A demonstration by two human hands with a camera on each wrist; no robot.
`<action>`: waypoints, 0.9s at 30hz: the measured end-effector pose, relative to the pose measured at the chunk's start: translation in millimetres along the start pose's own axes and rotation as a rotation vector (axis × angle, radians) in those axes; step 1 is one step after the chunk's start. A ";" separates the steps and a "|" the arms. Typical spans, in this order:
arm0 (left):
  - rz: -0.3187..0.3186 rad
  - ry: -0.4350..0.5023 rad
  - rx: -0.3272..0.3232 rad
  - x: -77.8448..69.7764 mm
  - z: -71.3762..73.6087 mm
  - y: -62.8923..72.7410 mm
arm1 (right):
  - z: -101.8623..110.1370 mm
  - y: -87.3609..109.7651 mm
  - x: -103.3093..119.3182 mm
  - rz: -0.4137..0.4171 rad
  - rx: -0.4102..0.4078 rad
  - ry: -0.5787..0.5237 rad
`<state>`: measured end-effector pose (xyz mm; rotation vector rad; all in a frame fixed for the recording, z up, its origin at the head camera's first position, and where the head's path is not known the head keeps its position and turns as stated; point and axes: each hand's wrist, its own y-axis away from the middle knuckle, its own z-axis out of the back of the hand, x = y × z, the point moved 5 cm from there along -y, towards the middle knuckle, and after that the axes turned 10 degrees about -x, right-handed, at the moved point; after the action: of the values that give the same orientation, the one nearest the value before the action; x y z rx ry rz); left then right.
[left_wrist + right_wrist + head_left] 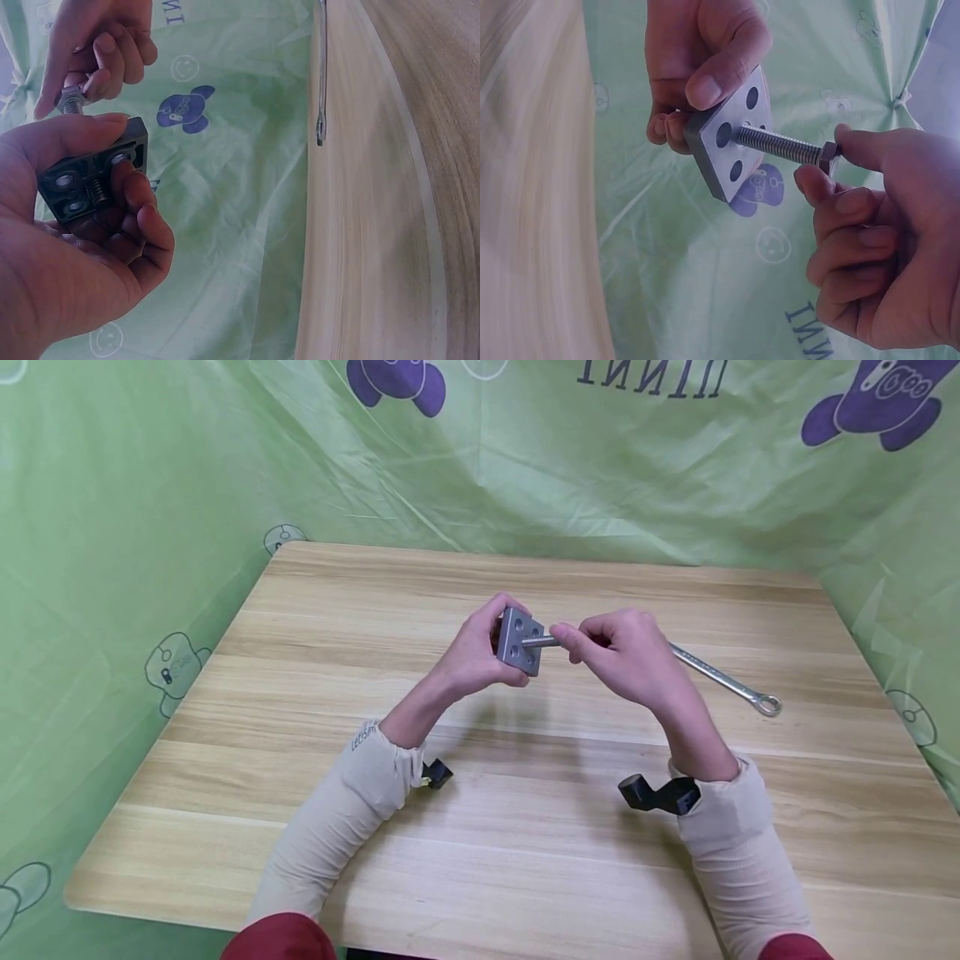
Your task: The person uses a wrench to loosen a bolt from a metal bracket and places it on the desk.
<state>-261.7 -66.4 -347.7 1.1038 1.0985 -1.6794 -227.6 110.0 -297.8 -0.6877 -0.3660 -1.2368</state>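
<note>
A square grey metal plate with several round holes [516,653] is gripped at its edges by my left hand [480,647], above the table. A threaded hex bolt [780,145] stands in the plate's middle hole. My right hand [630,656] pinches the bolt's hex head [828,157] between thumb and index finger, the other fingers curled in. Most of the bolt's thread shows on the right-hand side of the plate. In the left wrist view the plate's back face [75,196] is dark and recessed, and a short threaded end shows there.
A combination wrench [723,679] lies on the wooden table [360,627] to the right, partly hidden behind my right hand. Black wrist mounts [660,794] stick out from both sleeves. Green printed fabric [525,468] hangs behind and beside the table.
</note>
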 end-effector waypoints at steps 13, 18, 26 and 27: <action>0.010 0.018 0.006 1.3 -1.2 -0.5 | 5.1 1.3 6.6 0.141 -0.136 -0.059; 0.008 0.022 0.010 2.4 -2.1 -0.6 | 7.7 3.2 9.3 0.217 -0.183 -0.092; 0.014 0.034 0.015 2.9 -4.3 0.5 | 7.7 4.5 10.0 0.291 -0.213 -0.120; 0.015 0.034 0.015 3.1 -4.4 0.5 | 7.5 4.5 10.0 0.294 -0.206 -0.112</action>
<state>-261.1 -62.8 -351.8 1.1511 1.0985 -1.6654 -219.5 108.3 -287.4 -0.9555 -0.2209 -0.9657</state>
